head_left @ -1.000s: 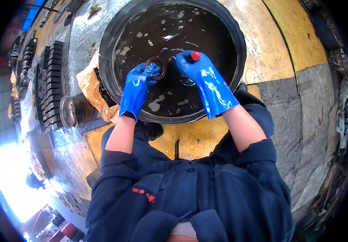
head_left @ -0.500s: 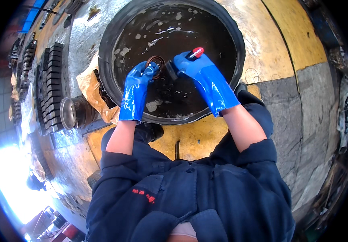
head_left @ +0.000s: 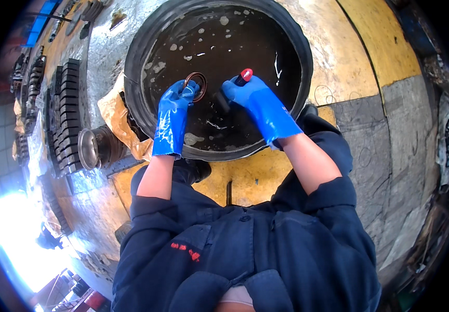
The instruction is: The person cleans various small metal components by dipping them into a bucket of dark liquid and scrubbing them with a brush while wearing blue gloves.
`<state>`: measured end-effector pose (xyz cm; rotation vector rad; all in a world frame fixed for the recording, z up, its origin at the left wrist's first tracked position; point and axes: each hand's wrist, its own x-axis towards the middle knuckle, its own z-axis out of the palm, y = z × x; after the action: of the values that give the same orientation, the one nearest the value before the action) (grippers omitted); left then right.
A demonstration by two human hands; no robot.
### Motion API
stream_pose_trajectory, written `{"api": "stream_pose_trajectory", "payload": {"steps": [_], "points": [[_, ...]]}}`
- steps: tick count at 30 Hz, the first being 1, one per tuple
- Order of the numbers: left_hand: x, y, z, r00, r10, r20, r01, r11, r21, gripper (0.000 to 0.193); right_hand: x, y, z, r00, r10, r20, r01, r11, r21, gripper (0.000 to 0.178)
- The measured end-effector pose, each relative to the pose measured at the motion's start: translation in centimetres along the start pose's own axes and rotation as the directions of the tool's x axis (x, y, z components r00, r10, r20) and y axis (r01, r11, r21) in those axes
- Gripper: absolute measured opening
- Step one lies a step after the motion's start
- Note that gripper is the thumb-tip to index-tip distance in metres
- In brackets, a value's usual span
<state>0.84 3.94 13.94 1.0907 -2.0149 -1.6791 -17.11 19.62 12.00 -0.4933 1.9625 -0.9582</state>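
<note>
My left hand (head_left: 174,98), in a long blue rubber glove, grips a brown ring (head_left: 204,86) by its left side, above dark liquid. Across from it, my right hand (head_left: 250,92), gloved the same way, is closed around a brush (head_left: 245,76) with a red-ended dark handle. Its dark head points down towards the liquid, a short gap from the ring; the bristles are hard to make out. Both hands are over a wide black round tub (head_left: 134,65), where dark liquid with pale foam patches fills the inside.
Left of the tub lie crumpled brown paper (head_left: 111,112) and a metal cylinder (head_left: 88,148) with an open end. Farther left, a row of dark ribbed parts (head_left: 69,114) stretches along the floor. Grey sheeting (head_left: 362,135) covers yellow floor to the right.
The brush has moved down and slightly left, away from the ring. In my left hand the ring has turned, showing more of its round face. The foam on the liquid has shifted.
</note>
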Motion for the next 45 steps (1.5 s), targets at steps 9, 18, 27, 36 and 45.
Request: {"api": "stream_pose_trajectory", "payload": {"steps": [9, 18, 27, 36, 45], "points": [[0.0, 0.4, 0.5, 0.998, -0.034, 0.052, 0.037, 0.998, -0.052, 0.045, -2.1, -1.5, 2.3, 0.902, -0.432, 0.019, 0.429, 0.887, -0.174, 0.036], [0.1, 0.3, 0.1, 0.998, -0.057, 0.04, 0.059, 0.996, -0.067, 0.041, -1.9, -1.2, 2.3, 0.875, -0.483, -0.035, 0.441, 0.824, -0.355, 0.027], [1.2, -2.9, 0.4, 0.934, 0.355, 0.041, -0.338, 0.839, 0.425, 0.034, -0.5, -1.1, 0.5, 0.968, -0.199, -0.152, 0.18, 0.975, -0.13, 0.047], [1.9, -2.6, 1.3, 0.544, 0.744, 0.389, -0.734, 0.196, 0.65, 0.053, 0.3, 0.2, 0.4, 0.986, -0.164, 0.027, 0.157, 0.975, 0.159, 0.047], [2.9, -2.1, 0.0, 0.692, 0.712, 0.124, -0.654, 0.544, 0.526, 0.044, -1.4, -2.6, -1.3, 0.939, -0.343, -0.017, 0.301, 0.847, -0.438, 0.032]]}}
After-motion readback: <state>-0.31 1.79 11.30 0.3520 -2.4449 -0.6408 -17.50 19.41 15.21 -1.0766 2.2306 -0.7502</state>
